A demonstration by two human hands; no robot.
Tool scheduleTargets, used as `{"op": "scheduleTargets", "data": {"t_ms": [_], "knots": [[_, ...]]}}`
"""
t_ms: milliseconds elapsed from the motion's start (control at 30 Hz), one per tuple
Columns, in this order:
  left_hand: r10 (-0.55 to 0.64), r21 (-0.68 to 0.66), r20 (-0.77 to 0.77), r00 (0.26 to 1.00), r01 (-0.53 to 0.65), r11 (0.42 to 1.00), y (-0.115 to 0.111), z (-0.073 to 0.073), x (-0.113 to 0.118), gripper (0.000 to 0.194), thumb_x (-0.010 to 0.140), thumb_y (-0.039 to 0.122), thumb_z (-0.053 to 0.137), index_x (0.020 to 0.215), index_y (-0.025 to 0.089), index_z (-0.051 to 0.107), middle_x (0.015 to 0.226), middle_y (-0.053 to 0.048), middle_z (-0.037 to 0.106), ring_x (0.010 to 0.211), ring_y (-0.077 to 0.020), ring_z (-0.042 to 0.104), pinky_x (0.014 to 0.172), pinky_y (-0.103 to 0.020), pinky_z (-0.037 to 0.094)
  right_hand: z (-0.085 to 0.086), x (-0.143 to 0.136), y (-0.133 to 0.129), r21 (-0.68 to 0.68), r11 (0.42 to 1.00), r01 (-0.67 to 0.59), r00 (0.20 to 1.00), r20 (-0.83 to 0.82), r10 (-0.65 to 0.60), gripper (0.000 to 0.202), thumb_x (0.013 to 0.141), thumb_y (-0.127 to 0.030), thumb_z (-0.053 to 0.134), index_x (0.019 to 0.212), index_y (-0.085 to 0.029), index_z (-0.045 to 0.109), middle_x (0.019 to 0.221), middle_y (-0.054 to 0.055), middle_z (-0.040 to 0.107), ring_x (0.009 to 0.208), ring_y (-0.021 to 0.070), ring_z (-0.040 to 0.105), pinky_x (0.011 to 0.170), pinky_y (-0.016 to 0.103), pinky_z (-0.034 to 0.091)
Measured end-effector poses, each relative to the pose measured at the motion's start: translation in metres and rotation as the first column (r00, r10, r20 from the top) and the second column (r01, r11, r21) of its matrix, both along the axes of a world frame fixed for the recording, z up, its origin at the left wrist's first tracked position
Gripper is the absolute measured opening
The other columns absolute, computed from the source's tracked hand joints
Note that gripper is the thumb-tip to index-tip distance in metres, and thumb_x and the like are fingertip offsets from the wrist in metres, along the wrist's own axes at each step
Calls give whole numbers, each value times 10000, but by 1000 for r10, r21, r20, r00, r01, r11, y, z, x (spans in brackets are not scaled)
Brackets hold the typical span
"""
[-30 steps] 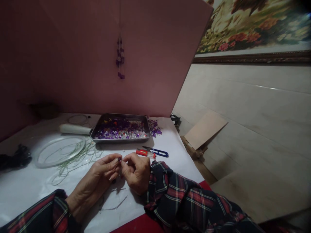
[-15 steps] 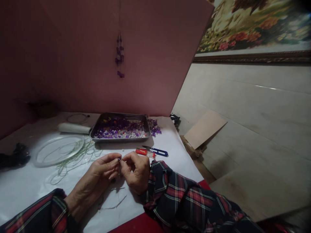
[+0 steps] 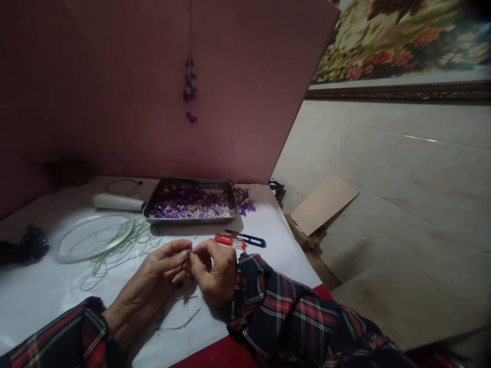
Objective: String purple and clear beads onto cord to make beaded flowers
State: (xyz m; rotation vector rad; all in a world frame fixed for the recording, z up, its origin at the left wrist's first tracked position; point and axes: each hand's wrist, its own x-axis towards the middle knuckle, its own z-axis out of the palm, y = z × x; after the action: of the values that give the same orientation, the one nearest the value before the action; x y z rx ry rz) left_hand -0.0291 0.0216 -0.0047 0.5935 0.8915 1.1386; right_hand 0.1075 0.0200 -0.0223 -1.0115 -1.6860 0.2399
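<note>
My left hand (image 3: 163, 268) and my right hand (image 3: 215, 271) meet fingertip to fingertip over the white table cover. Pinched in the left fingers is a small purple bead (image 3: 189, 251). The right thumb and forefinger close at the same spot; a thread there is too fine to make out. Thin dark strands (image 3: 184, 324) lie below the hands. Beyond them stands a metal tray (image 3: 192, 221) holding purple, clear and a few red and yellow beads (image 3: 192, 202). A red lighter (image 3: 224, 239) and blue thread snips (image 3: 251, 239) lie just past my right hand.
Left of the tray are a white cylindrical handle or roll (image 3: 118, 201), a clear ring-shaped coil (image 3: 63, 250) and tangled green thread (image 3: 115, 248). More purple beads (image 3: 245, 199) are heaped at the tray's right. A beaded strand (image 3: 190, 89) hangs before the pink panel (image 3: 245, 92).
Both hands stay in almost the same place, with the fingertips shifting slightly around the bead. The view has moved a touch; the tray and tools lie as before.
</note>
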Motion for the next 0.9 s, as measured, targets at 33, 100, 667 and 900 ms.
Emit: {"op": "scheduleTargets", "data": {"t_ms": [33,100,667,900], "knots": [[1,3,8,1000,-1,1000,0,0,0,184,654,13,700,808,113,707,692,-61,664,539,-89,580,487,-165,490,0,0,0,-3,1000,2,1000,-4,-2,93,776,-204,564,691,-166,566,535,-45,527,461,80,473,517,222,322],[5,7,17,1000,-5,1000,1,0,0,206,646,22,713,827,121,706,695,-54,662,538,-87,576,482,-165,485,0,0,0,-4,1000,10,1000,-5,-10,97,776,-210,563,690,-166,566,531,-44,522,460,83,475,518,226,323],[-2,29,16,1000,2,1000,1,1,1,231,668,33,717,874,132,686,678,-31,644,520,-69,562,474,-156,464,-4,1,1,10,1000,-14,1000,-4,15,131,818,-211,544,694,-170,562,550,-32,549,473,87,491,517,225,328],[-35,48,19,999,34,998,1,2,1,244,630,72,758,859,127,695,685,-30,648,493,-63,521,427,-154,412,-4,-1,1,-8,1000,4,1000,8,-4,50,791,-206,571,796,-171,607,584,-36,581,493,93,514,555,234,347]]}}
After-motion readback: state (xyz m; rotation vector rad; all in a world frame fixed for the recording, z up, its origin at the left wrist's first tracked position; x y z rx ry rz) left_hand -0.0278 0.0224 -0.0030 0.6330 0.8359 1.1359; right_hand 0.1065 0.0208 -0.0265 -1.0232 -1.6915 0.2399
